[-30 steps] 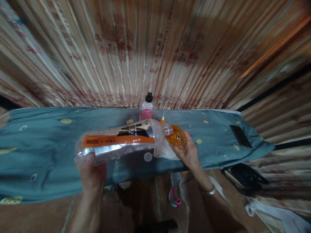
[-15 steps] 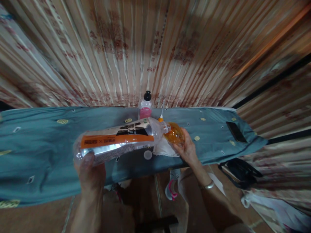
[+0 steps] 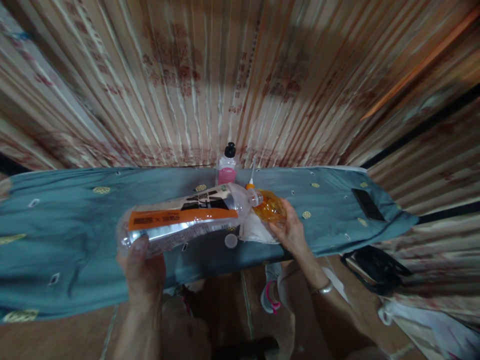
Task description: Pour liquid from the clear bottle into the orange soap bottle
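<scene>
My left hand [image 3: 144,267] is wrapped round the base end of a large clear plastic bottle [image 3: 183,220] with an orange and black label. The bottle lies nearly level, its neck pointing right. Its mouth meets a translucent amber vessel [image 3: 270,207], perhaps a bowl or cup, tilted toward it. Closed round the far side of that vessel are the fingers of my right hand [image 3: 294,230]. A folded white cloth or tissue [image 3: 258,231] sits beneath the vessel. Close by lies a round whitish cap [image 3: 231,241]. Whether liquid flows between the two, I cannot tell.
Behind the bottle stands a clear bottle with a pink label and black top [image 3: 227,167]. Next to it is an orange-collared nozzle [image 3: 250,182], partly hidden. A dark phone [image 3: 368,204] rests on the teal cloth-covered table [image 3: 75,225]. A pleated curtain [image 3: 232,75] hangs behind.
The whole view has shifted slightly, so everything sits a little further right and lower. Both hands keep their grip, and the bottle and amber vessel remain mouth to mouth.
</scene>
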`<state>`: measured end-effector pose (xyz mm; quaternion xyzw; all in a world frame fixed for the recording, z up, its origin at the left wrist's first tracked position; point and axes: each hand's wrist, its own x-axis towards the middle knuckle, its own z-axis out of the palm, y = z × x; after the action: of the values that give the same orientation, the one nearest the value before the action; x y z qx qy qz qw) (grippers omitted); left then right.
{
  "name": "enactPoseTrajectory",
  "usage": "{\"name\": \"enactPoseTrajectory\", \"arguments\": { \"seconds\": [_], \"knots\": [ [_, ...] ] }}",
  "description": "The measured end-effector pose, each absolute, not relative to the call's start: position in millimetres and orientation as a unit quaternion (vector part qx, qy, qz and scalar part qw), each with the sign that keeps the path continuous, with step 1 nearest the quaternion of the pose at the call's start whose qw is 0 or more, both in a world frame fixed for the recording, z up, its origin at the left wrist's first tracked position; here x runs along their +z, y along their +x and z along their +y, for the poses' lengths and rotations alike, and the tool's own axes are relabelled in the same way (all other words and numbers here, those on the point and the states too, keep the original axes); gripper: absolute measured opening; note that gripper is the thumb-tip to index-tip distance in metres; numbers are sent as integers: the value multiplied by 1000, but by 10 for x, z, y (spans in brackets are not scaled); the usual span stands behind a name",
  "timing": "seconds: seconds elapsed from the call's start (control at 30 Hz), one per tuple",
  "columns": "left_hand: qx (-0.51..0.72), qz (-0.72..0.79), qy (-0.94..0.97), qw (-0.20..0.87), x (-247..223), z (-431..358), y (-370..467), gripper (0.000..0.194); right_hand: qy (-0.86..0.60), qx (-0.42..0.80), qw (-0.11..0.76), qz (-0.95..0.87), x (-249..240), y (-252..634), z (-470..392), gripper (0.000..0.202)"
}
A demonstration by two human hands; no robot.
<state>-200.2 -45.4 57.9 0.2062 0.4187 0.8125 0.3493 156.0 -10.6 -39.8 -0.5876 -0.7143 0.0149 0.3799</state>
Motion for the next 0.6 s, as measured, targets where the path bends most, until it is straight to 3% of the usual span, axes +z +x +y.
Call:
{"name": "enactPoseTrajectory", "arguments": {
  "seconds": [0.33, 0.6],
  "knots": [
    [811, 418, 240, 333, 614, -464, -1940, 44, -578, 7, 405, -708, -453, 1554, -90, 77],
    [810, 430, 227, 327, 597, -469, -1987, 52, -575, 7, 398, -715, -431, 1536, -102, 77]
  ]
}}
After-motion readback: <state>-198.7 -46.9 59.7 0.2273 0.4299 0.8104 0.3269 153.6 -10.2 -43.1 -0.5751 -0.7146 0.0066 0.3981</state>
